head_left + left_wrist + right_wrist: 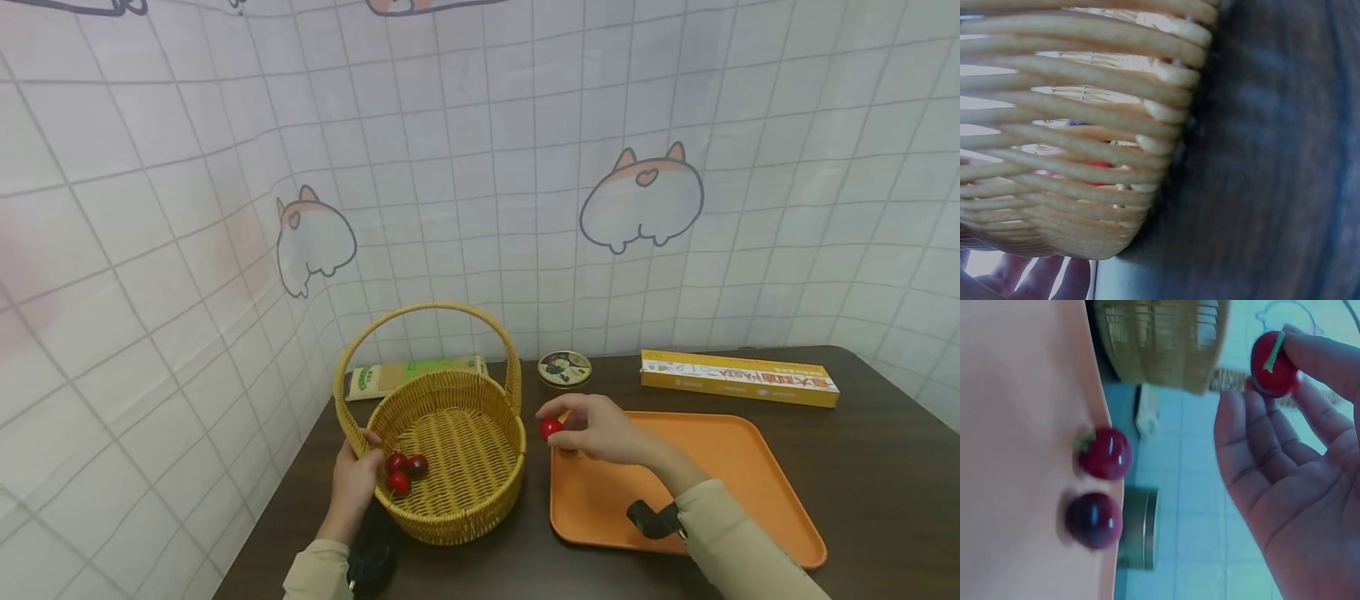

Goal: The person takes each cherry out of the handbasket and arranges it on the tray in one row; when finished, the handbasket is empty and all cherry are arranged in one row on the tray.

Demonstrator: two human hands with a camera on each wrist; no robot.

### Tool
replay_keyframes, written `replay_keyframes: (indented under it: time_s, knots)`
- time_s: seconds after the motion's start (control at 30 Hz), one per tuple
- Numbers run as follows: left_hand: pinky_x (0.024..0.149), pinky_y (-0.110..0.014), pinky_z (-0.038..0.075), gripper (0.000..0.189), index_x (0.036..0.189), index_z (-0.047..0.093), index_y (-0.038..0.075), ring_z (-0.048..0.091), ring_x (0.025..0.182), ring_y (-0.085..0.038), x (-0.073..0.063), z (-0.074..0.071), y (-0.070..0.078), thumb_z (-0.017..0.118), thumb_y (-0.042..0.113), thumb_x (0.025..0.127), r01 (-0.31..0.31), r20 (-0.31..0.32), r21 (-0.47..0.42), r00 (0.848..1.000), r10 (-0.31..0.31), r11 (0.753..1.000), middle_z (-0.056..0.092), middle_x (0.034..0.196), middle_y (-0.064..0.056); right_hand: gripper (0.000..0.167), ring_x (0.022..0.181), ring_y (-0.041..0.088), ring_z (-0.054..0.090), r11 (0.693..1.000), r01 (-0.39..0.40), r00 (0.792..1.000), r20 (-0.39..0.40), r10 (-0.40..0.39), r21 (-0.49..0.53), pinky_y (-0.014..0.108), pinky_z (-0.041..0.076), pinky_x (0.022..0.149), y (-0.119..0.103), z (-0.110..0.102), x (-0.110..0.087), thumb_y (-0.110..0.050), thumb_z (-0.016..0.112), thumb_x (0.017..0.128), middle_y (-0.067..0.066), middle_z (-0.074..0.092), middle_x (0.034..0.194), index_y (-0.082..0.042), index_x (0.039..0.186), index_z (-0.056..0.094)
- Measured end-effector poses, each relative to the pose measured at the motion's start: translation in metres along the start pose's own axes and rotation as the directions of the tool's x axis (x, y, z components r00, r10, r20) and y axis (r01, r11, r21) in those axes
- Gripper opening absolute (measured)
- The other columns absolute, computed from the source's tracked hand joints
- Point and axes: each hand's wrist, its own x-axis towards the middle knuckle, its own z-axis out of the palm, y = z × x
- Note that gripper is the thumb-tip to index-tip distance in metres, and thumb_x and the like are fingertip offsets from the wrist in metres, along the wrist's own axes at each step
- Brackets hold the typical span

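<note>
A round woven basket with a tall arched handle stands on the table. My left hand grips its left side, near the foot of the handle. Inside, close to that hand, lie three cherries. Between thumb and fingertips my right hand pinches a red cherry above the orange tray's far left corner. That cherry shows a green stem in the right wrist view. Two more dark red cherries sit on the tray there, mostly hidden by my hand in the head view.
Behind the basket lies a flat green and tan packet. A round tin stands behind the tray's left end, with a long yellow pasta box to its right. A patterned curtain hangs along the table's back and left.
</note>
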Motion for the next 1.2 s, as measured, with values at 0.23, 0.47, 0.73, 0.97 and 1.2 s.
replay_keyframes:
  time_s: [0.23, 0.47, 0.73, 0.97, 1.2]
  knots:
    - [0.067, -0.032, 0.042, 0.025, 0.109, 0.05, 0.002, 0.049, 0.076, -0.021, 0.0, 0.0, -0.001, 0.052, 0.0, 0.084, 0.011, 0.005, -0.01, 1.0, -0.011, 1.0, 0.048, 0.084, -0.007, 0.036, 0.088, 0.019, 0.065, 0.991, -0.042, 0.998, -0.06, 0.035, -0.126, 0.036, 0.053, 0.073, 0.022, -0.031, -0.01, -0.026, 0.072, 0.087, 0.004, 0.069, 0.105, -0.013, 0.12, 0.065]
    - [0.066, -0.032, 0.042, 0.026, 0.109, 0.049, 0.002, 0.049, 0.076, -0.022, 0.0, 0.0, -0.002, 0.051, -0.001, 0.084, 0.009, 0.006, -0.019, 1.0, -0.009, 1.0, 0.048, 0.082, -0.006, 0.042, 0.105, 0.022, 0.063, 0.988, -0.125, 0.988, -0.102, 0.116, -0.087, 0.035, 0.051, 0.084, 0.045, -0.066, -0.026, -0.029, 0.072, 0.087, 0.004, 0.068, 0.113, -0.011, 0.123, 0.063]
    - [0.067, -0.032, 0.041, 0.025, 0.109, 0.049, 0.001, 0.048, 0.076, -0.022, -0.001, 0.0, 0.0, 0.051, -0.001, 0.084, 0.0, 0.005, -0.019, 1.0, 0.0, 1.0, 0.048, 0.083, -0.007, 0.044, 0.099, 0.02, 0.061, 0.972, -0.223, 0.967, -0.139, 0.212, -0.069, 0.035, 0.05, 0.082, 0.063, -0.082, -0.041, -0.026, 0.071, 0.088, 0.009, 0.067, 0.113, -0.005, 0.125, 0.061]
    - [0.065, -0.032, 0.042, 0.025, 0.108, 0.049, 0.001, 0.049, 0.074, -0.022, -0.001, -0.001, 0.001, 0.051, -0.002, 0.083, -0.001, 0.003, -0.022, 1.0, 0.001, 1.0, 0.048, 0.08, -0.006, 0.042, 0.093, 0.021, 0.06, 0.97, -0.238, 0.967, -0.106, 0.232, -0.053, 0.034, 0.049, 0.078, 0.075, -0.077, -0.045, -0.019, 0.071, 0.086, 0.011, 0.066, 0.11, 0.0, 0.122, 0.062]
    - [0.065, -0.032, 0.042, 0.026, 0.109, 0.049, 0.001, 0.049, 0.074, -0.022, -0.001, -0.001, 0.002, 0.05, -0.002, 0.083, -0.008, 0.01, -0.021, 1.0, 0.008, 1.0, 0.048, 0.08, -0.006, 0.041, 0.087, 0.02, 0.062, 0.971, -0.235, 0.97, -0.07, 0.232, -0.04, 0.034, 0.052, 0.071, 0.084, -0.068, -0.043, -0.014, 0.074, 0.084, 0.014, 0.064, 0.108, 0.003, 0.119, 0.061]
